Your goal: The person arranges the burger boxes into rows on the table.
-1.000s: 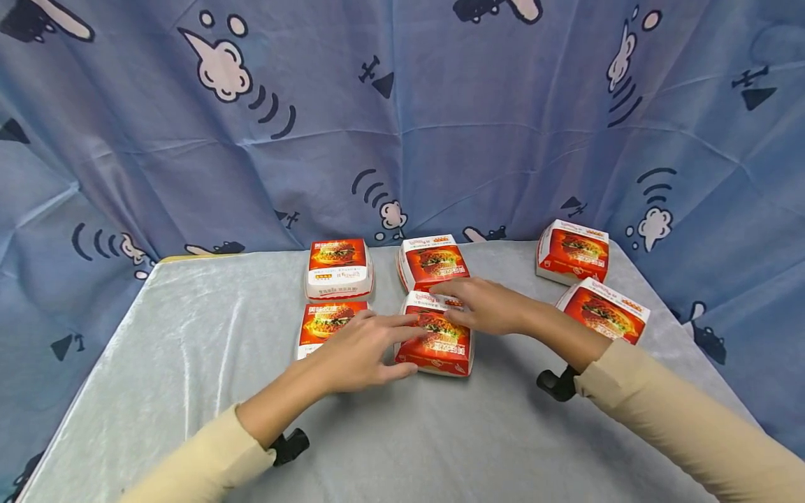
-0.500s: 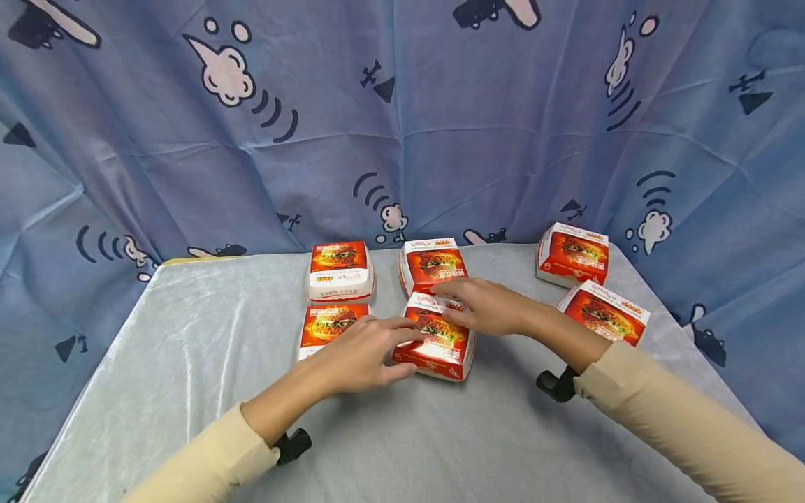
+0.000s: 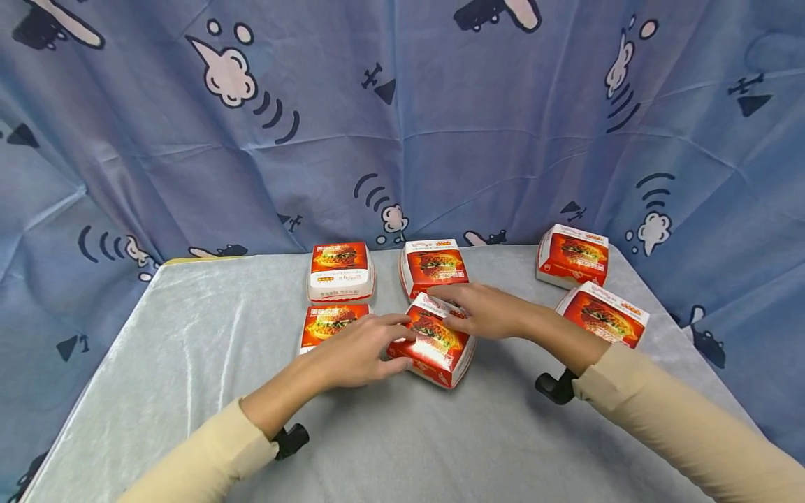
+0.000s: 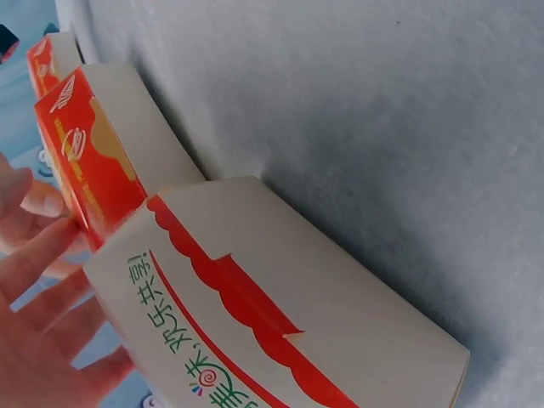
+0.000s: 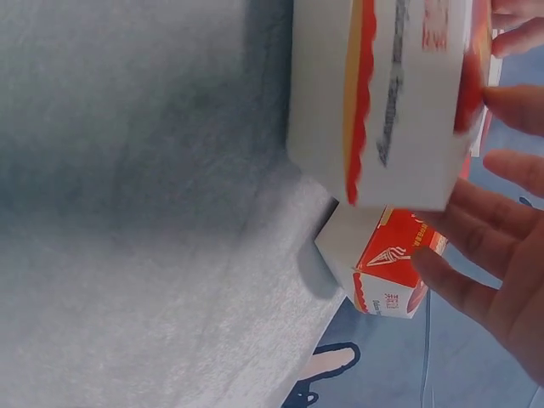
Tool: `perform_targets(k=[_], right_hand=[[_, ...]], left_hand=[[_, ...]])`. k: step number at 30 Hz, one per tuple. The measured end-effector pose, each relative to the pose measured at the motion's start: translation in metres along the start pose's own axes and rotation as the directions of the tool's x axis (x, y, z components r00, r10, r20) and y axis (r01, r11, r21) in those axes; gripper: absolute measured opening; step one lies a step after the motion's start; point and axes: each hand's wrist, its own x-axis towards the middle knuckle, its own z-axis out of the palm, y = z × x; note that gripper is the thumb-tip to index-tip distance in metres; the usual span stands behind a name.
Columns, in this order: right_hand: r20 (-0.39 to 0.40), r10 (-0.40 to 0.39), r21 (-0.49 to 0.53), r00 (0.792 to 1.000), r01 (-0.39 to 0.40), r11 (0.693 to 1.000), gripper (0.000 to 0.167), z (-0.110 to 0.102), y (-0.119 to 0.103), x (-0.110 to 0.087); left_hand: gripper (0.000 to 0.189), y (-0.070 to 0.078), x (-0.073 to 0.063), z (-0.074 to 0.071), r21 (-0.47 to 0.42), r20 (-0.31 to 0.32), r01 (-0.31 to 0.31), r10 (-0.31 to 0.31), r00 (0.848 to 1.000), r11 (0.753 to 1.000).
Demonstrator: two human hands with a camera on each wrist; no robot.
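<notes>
A red-and-white burger box [image 3: 434, 342] lies turned at an angle at the front middle of the table, with both hands on it. At its left side is my left hand [image 3: 361, 349], fingers stretched toward its top and thumb near its front left edge. My right hand [image 3: 490, 311] reaches in from the right, fingertips on its top near the back. In the left wrist view, a fingertip meets the edge of the red-sided box [image 4: 93, 161]. In the right wrist view, slightly bent fingers lie along the box [image 5: 408, 93].
Another burger box [image 3: 437, 269] stands right behind. At left are a front box [image 3: 327, 325], partly covered by my left hand, and a back box [image 3: 339, 269]. Two more boxes, one back [image 3: 574, 253] and one front [image 3: 606, 314], stand at right. A patterned blue curtain [image 3: 314, 140] hangs behind.
The front middle box has turned clockwise as seen from above; its near right corner has swung toward me and left. Both hands stay on it, barely shifted.
</notes>
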Motion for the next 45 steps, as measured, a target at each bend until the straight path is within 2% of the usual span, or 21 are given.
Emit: perform_targets(k=[6,10,14,19,23,26,37,45], right_hand=[[-0.013,0.032,0.006,0.999,-0.032,0.999,0.057,0.000,0.001,0.000],[-0.065,0.016,-0.037,0.998,-0.019,0.999,0.056,0.001,0.001,0.001],[-0.064,-0.018,-0.061,0.998,0.014,0.998,0.054,0.003,-0.002,0.003],[-0.026,-0.029,-0.046,0.999,0.027,0.999,0.051,0.004,-0.006,0.004],[-0.016,0.000,-0.050,1.000,-0.001,0.999,0.051,0.003,-0.007,0.003],[-0.016,0.016,-0.063,1.000,-0.017,0.998,0.051,0.003,-0.006,0.003],[-0.035,0.024,-0.101,0.999,-0.027,0.995,0.051,0.004,-0.004,0.002],[-0.051,0.028,-0.132,0.998,-0.034,0.991,0.052,0.004,-0.007,0.001]], left_hand=[[0.044,-0.001,0.000,-0.001,0.046,-0.016,0.017,-0.016,1.000,0.999],[0.046,-0.001,0.001,0.000,0.070,-0.012,0.029,-0.028,1.000,0.997],[0.046,-0.002,0.004,0.001,0.098,-0.026,0.021,-0.019,0.999,0.995],[0.042,-0.001,0.004,0.002,0.135,-0.085,0.008,0.004,0.996,0.991],[0.034,0.002,0.004,0.002,0.144,-0.156,-0.012,0.034,0.987,0.989],[0.030,0.006,0.004,0.003,0.144,-0.181,-0.024,0.050,0.982,0.989],[0.044,0.013,0.003,0.011,0.224,-0.099,-0.015,0.038,0.994,0.974],[0.048,0.011,0.004,0.013,0.281,-0.103,-0.022,0.053,0.993,0.960]])
